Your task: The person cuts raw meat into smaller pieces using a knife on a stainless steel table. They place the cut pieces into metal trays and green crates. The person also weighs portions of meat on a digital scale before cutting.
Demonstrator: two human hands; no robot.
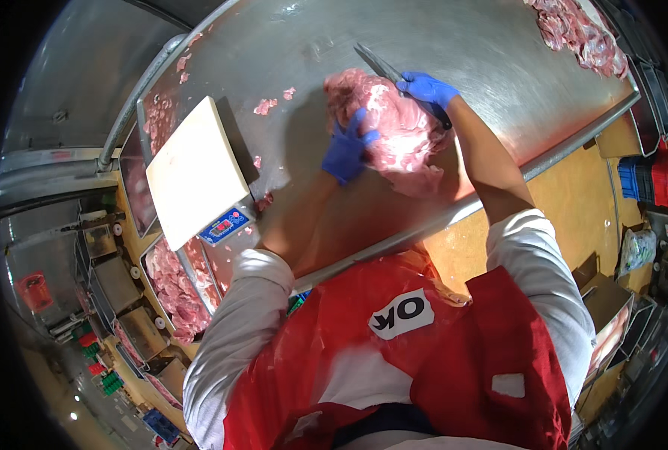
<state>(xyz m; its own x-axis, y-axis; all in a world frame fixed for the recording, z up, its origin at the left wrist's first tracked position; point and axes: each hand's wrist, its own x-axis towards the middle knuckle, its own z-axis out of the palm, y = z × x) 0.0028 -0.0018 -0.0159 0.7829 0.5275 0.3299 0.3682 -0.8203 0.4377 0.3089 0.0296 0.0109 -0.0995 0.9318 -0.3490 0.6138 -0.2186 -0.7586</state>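
Note:
A heap of raw pink meat (398,135) lies on the metal table in front of me. My right hand (426,88), in a blue glove, is closed round a knife (379,64) at the heap's upper right edge. The grey blade points up and left, and a dark handle end shows below the hand. My left hand (345,154), also gloved in blue and slightly blurred, rests against the heap's left side with its fingers spread.
Left of the heap stands a scale (199,176) with a white top. Small meat scraps (265,106) dot the steel table (304,45). More meat (578,37) lies at the far right corner. A bin of meat (176,289) stands below the table's left edge.

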